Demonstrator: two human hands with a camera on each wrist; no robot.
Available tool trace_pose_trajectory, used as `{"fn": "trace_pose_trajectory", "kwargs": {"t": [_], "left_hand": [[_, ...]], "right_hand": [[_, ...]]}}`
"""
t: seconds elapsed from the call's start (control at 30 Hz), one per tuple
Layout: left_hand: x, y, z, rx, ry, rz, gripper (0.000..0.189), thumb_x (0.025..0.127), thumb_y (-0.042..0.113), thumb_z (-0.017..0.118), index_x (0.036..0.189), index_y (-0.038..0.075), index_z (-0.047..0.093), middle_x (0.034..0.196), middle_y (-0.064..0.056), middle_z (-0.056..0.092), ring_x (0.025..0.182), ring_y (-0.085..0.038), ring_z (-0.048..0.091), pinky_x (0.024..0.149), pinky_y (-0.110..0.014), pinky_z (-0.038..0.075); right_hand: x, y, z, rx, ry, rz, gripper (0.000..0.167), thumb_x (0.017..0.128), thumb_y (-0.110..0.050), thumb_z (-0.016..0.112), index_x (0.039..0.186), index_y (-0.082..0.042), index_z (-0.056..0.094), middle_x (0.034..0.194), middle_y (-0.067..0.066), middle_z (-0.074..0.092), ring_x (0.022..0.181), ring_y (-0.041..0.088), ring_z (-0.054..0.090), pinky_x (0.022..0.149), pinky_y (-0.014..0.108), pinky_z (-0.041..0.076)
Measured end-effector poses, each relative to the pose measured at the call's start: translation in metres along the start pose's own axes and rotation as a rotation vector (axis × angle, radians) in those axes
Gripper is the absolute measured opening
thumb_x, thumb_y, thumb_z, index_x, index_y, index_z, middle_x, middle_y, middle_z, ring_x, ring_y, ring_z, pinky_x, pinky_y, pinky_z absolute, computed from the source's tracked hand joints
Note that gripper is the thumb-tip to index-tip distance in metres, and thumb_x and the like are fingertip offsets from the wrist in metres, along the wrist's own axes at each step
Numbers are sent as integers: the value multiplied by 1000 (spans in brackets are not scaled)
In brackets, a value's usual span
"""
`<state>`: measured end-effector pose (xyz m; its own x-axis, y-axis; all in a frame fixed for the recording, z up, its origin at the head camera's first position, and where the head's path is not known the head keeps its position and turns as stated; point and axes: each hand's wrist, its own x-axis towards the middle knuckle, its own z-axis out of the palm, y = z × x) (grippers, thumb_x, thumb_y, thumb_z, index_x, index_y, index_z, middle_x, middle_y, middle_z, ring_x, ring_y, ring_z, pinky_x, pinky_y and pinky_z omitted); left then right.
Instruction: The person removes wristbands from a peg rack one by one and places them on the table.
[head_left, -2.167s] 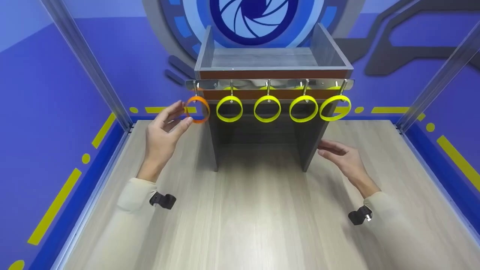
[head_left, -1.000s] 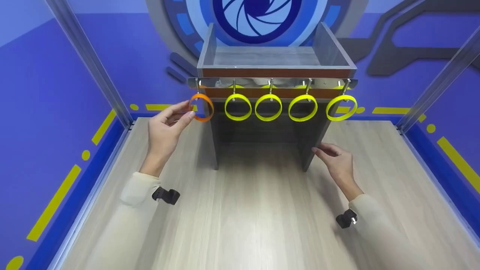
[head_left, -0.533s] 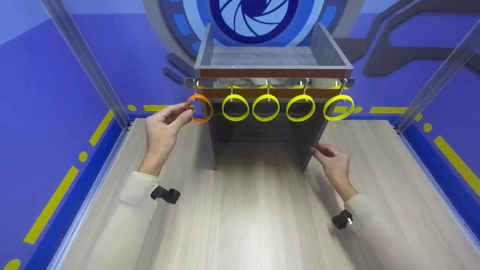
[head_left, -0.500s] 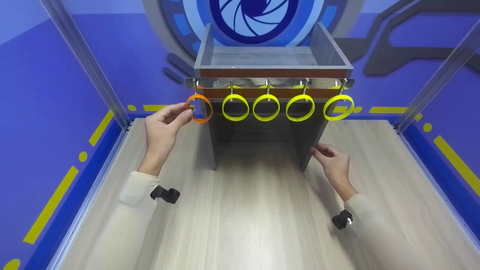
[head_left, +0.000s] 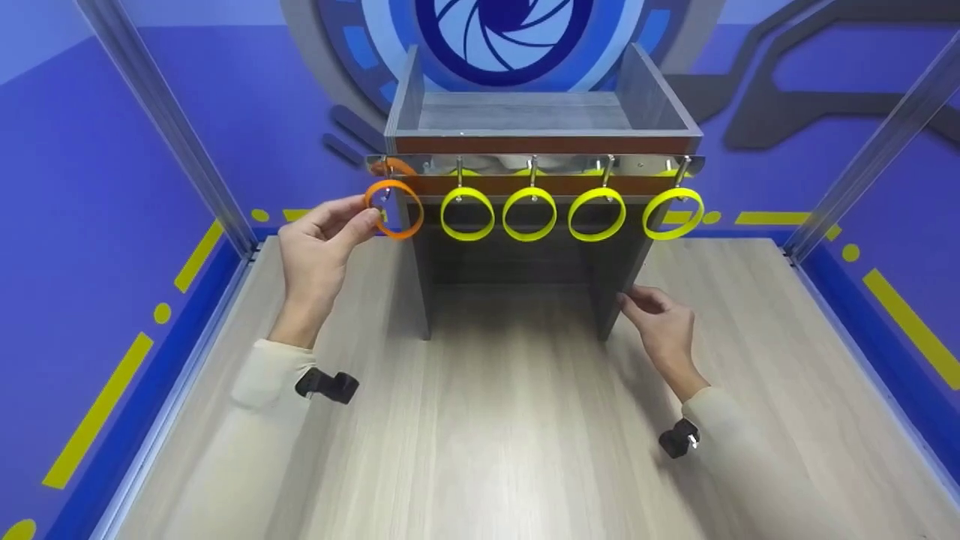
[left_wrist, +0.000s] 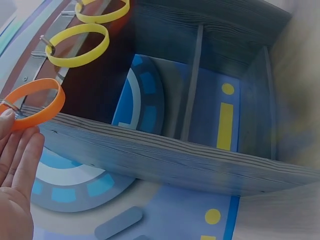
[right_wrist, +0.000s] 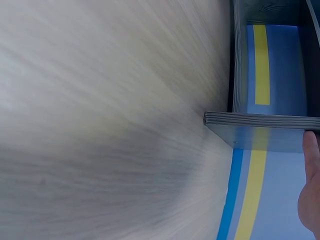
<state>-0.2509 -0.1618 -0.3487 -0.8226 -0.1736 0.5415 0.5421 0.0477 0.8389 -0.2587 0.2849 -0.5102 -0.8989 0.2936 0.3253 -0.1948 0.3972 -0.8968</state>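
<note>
My left hand (head_left: 313,251) pinches the left edge of an orange wristband (head_left: 414,202) between thumb and fingers. The leftmost hook ends inside the loop, and in the left wrist view the thumb lies over the orange band (left_wrist: 46,115) with the fingers beneath. Several yellow wristbands (head_left: 490,217) hang from the other hooks along a shiny metal rail (head_left: 499,163). This rail runs across the front of a grey wooden shelf (head_left: 630,274). Low on the right, my right hand (head_left: 661,326) touches the shelf's right side panel near its front edge; the right wrist view shows one digit against the panel (right_wrist: 265,121).
A pale wooden table (head_left: 502,435) carries the shelf. Blue walls (head_left: 105,187) with yellow markings and metal corner posts (head_left: 172,127) enclose it left, right and behind. The shelf's top (head_left: 525,112) is an open tray with raised sides.
The orange wristband has risen slightly and tilted on its hook, the left hand shifting a little left with it. Earlier, the right hand came in to the side panel. The yellow wristbands swung slightly.
</note>
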Motion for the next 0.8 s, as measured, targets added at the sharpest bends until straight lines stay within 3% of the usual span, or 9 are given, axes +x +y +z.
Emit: {"fn": "trace_pose_trajectory", "kwargs": {"t": [0.3, 0.47, 0.6, 0.8], "left_hand": [[-2, 9, -3, -2, 46, 0, 23, 94, 6, 83, 114, -5, 78, 106, -14, 79, 91, -25, 78, 84, -34, 66], [-5, 16, -7, -45, 60, 8, 21, 94, 5, 82, 113, -4, 79, 106, -17, 78, 91, -27, 78, 85, -36, 66], [-7, 21, -11, -79, 73, 19, 21, 94, 3, 82, 113, -5, 78, 106, -19, 78, 93, -29, 77, 85, -37, 66], [-12, 27, -20, -130, 99, 20, 21, 95, 1, 79, 114, -6, 78, 107, -21, 77, 97, -30, 77, 86, -38, 65]], "right_hand": [[1, 5, 1, 25, 7, 25, 24, 92, -12, 86, 110, 1, 80, 104, 12, 79, 84, 2, 70, 74, 12, 57], [-8, -19, 0, 34, -8, 15, 23, 93, -5, 82, 111, 8, 78, 106, 20, 78, 83, -2, 69, 75, 11, 56], [-13, -33, -3, 45, -21, 32, 26, 94, -8, 82, 112, 9, 77, 104, 16, 79, 84, -3, 69, 76, 10, 56], [-5, -11, 1, 27, -4, 57, 26, 95, -11, 82, 115, 6, 78, 106, 14, 79, 85, -2, 69, 77, 11, 56]]}}
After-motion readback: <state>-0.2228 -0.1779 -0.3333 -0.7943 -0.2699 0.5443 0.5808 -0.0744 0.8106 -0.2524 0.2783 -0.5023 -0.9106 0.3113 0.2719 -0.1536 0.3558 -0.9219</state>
